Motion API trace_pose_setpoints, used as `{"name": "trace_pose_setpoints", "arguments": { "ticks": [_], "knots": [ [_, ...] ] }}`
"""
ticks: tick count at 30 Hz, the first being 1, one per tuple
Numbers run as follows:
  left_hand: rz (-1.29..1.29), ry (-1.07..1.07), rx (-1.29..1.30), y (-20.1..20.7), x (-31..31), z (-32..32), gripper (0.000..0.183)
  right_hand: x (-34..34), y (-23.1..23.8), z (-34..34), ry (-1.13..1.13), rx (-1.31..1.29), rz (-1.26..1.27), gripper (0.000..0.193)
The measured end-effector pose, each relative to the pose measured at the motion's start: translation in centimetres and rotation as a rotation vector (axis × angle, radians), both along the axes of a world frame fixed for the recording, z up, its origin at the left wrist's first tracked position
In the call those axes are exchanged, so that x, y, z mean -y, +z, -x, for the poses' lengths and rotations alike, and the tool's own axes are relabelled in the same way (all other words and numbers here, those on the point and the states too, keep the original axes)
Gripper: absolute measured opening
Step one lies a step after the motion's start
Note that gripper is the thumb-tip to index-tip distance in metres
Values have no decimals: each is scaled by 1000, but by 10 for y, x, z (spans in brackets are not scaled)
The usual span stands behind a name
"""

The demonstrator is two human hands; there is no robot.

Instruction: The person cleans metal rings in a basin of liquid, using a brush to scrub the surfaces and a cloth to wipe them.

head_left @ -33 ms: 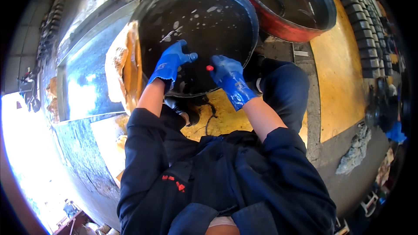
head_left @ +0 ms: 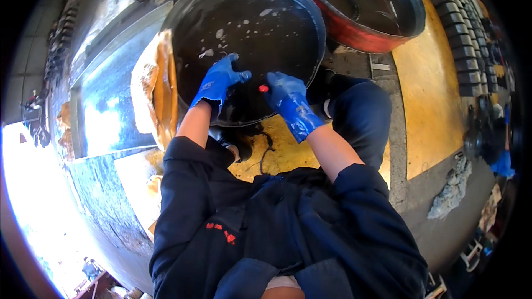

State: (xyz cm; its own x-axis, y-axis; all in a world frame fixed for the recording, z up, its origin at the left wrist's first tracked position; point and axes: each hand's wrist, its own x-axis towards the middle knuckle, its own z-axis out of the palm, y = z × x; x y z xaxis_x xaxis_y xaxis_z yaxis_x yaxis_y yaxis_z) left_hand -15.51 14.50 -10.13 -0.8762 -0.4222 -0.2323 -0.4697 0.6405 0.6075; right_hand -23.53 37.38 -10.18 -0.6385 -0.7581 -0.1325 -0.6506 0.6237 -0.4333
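A wide, round dark tub [head_left: 313, 14] holds dark liquid with pale flecks of foam on its surface. Over its near part is my left hand [head_left: 218, 80] in a blue rubber glove, thumb and fingers apart, with nothing I can make out between them. To its right, my right hand [head_left: 287, 89], gloved the same way, is closed around a tool with a red end [head_left: 263, 88]. The rest of that tool is hidden by the glove or lost against the dark liquid.
A red-sided round tub [head_left: 354, 34] stands at the far right with liquid in it. Left of the dark tub are a brown, plastic-wrapped bundle [head_left: 149, 86] and a shiny metal tray [head_left: 105, 113]. Dark ridged blocks [head_left: 455, 27] are stacked at right; a grey rag [head_left: 451, 188] lies on the floor.
The view has shifted slightly, so the tubs sit a little further left. My left hand has moved slightly right over the tub. The right hand still grips the red-ended tool.
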Motion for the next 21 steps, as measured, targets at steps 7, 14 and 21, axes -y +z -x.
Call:
{"name": "trace_pose_setpoints", "arguments": {
  "ticks": [7,14,21],
  "knots": [
    [-52,-81,407,-78,-3,39,63,9,-9,0,-8,24,-99,32],
    [-35,-153,472,-69,-28,21,59,9,-2,3,-22,54,-136,31],
    [170,-214,530,-111,11,-21,52,18,14,-2,-18,103,-171,33]
  ]
}}
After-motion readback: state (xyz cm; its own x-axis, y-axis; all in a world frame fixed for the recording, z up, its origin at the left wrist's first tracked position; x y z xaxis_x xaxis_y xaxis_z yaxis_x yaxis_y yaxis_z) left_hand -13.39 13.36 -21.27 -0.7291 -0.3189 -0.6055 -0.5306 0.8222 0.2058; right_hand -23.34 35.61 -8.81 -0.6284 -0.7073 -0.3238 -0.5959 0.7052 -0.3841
